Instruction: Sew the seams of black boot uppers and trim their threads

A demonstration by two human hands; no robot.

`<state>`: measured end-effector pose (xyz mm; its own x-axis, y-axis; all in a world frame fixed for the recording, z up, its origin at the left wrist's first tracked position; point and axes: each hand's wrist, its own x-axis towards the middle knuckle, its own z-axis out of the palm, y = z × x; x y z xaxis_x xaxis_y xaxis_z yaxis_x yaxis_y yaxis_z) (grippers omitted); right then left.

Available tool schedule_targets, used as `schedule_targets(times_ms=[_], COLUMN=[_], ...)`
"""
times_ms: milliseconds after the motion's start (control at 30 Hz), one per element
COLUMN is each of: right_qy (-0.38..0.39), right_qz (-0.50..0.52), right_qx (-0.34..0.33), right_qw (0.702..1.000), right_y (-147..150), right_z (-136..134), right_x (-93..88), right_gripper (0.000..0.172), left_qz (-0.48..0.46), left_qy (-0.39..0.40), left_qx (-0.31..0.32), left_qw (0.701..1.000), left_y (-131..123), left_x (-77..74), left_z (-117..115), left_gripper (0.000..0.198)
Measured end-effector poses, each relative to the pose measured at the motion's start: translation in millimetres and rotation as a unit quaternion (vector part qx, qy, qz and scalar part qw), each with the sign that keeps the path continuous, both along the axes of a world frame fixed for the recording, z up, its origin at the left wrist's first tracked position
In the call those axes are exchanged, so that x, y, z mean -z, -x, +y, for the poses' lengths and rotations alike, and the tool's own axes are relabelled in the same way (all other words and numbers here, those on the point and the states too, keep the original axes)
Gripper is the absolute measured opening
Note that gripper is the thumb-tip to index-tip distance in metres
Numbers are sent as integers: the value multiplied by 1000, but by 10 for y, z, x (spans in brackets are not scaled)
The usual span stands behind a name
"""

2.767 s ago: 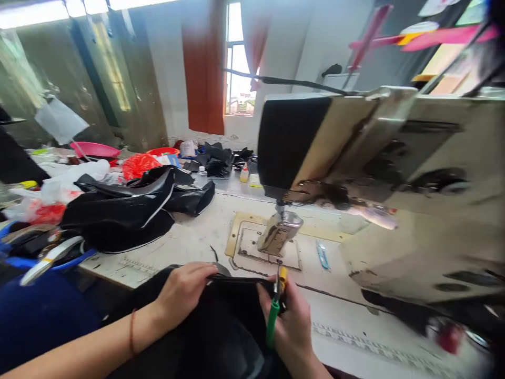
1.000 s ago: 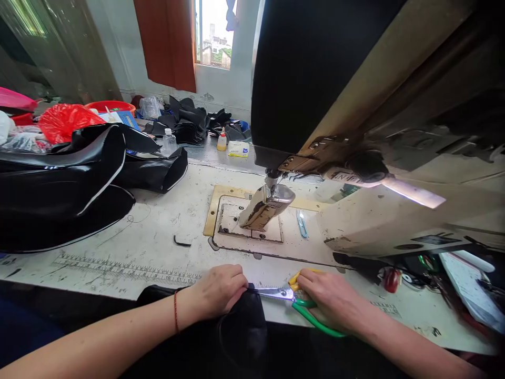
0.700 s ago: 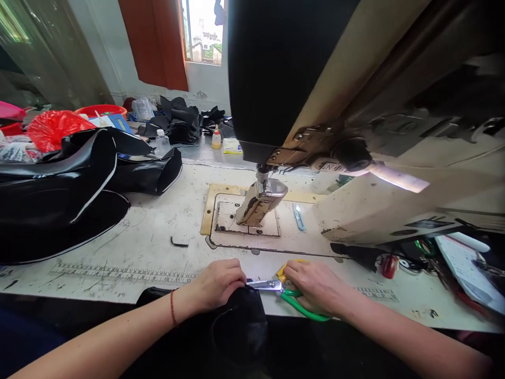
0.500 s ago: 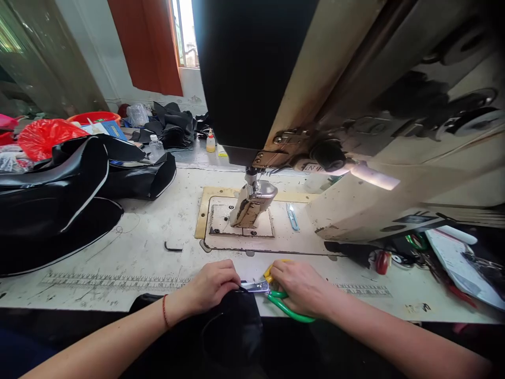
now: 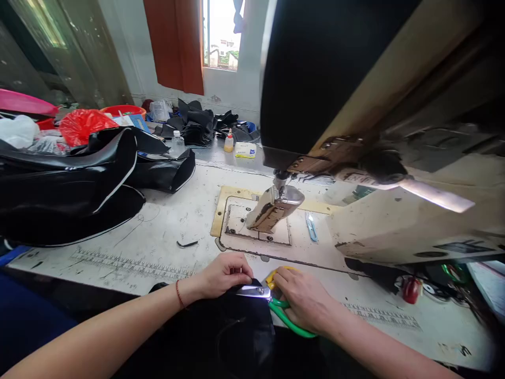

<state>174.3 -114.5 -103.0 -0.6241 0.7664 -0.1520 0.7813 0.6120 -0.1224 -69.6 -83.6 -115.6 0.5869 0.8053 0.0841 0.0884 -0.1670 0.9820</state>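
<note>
Left hand (image 5: pixel 224 275) is pinching smooth black sheet material (image 5: pixel 252 334) at near edge of white bench (image 5: pixel 165 229). Right hand (image 5: pixel 302 300) is gripping silver-bladed scissors (image 5: pixel 262 291) with green/yellow handles, long axis running sideways, blades pointing left, just nearside of left fingers.

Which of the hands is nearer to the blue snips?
Right. The right hand, holding scissors, is on the near side of the snips; the left hand is farther left, at the black material.
</note>
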Motion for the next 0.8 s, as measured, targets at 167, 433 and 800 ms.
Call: schedule_targets(times_ms=[167, 433, 800], right_qy=[-75, -104, -97], right_qz=[-35, -37, -79], right_qx=[-41, -89, -91], right_qw=[996, 990, 988], right_y=[145, 70, 388], right_z=[30, 42, 80], right_x=[93, -50, -45], right_gripper=[13, 6, 24], left_qz=[-79, -180, -289], left_qy=[90, 194, 273], left_qx=[-58, -64, -101], left_qw=[991, 962, 912], left_y=[32, 66, 81], left_x=[11, 14, 58], left_z=[31, 67, 100], left_gripper=[26, 46, 44])
